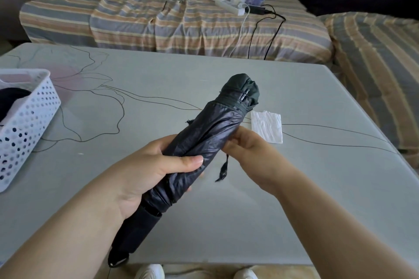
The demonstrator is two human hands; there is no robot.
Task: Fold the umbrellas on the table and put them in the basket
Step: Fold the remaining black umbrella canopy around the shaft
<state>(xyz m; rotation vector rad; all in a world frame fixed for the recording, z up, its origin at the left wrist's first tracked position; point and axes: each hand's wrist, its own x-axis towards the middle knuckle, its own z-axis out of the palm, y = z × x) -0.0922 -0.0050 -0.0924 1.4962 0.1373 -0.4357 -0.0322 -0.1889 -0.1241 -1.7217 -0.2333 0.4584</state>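
I see one collapsed black umbrella (204,142) held above the table (294,188), clear of its surface. It runs diagonally, with the handle end low and near the body and the canopy tip pointing up and away toward the right.

Left hand (145,165): wrapped around the lower part of the bunched canopy, just above the handle. The thumb lies across the top of the fabric and the other fingers curl underneath, so the grasp is firm.

Right hand (247,145): positioned at the middle of the canopy on its right side. The fingers curl against the fabric and pinch it. A short black strap (223,170) hangs loose below this hand, between the two wrists.

The canopy fabric is gathered around the shaft but wrinkled.

A white perforated basket (29,124) stands on the left edge of the table, well apart from the umbrella. I see something dark inside it; I cannot tell what it is.

A white folded tissue (268,127) lies flat on the table just beyond the right hand. A striped sofa cover (158,25) fills the background behind the table.
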